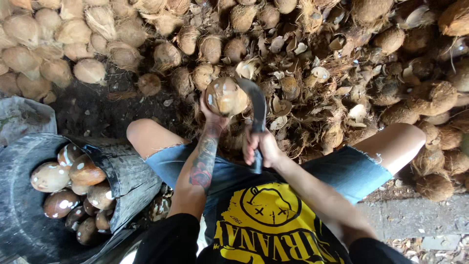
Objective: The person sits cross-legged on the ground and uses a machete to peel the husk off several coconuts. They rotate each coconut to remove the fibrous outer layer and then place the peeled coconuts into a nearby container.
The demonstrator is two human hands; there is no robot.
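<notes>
— Where is the coconut just now?

— Up in the left hand (213, 113), held out in front of the knees, above the ground strewn with husk and broken shell. The fingers are curled round the near side of the peeled coconut (225, 96), so that hand is closed on it; the brown-and-pale shell faces up toward the camera.

— And the other hand?

— The right hand (261, 146) is wrapped tight around the handle of a curved knife (256, 105). The handle sits low, near the lap, and the blade runs away from the body, then bends leftward at the top so its tip hooks over the far right shoulder of the coconut.

— So blade and nut are touching?

— They look to be, at the coconut's upper right edge, though I cannot tell how deep the edge sits. The knife's long axis runs roughly near-to-far; the coconut is close to round, with no clear long axis from here.

— Which hand is closer to it?

— The left, which carries it. The right is just beside and a little nearer the body.

— What lies around?

— A dark basket (124, 173) at the left holds more peeled coconuts (73, 186). A heap of husked coconuts (73, 44) fills the far side.
</notes>
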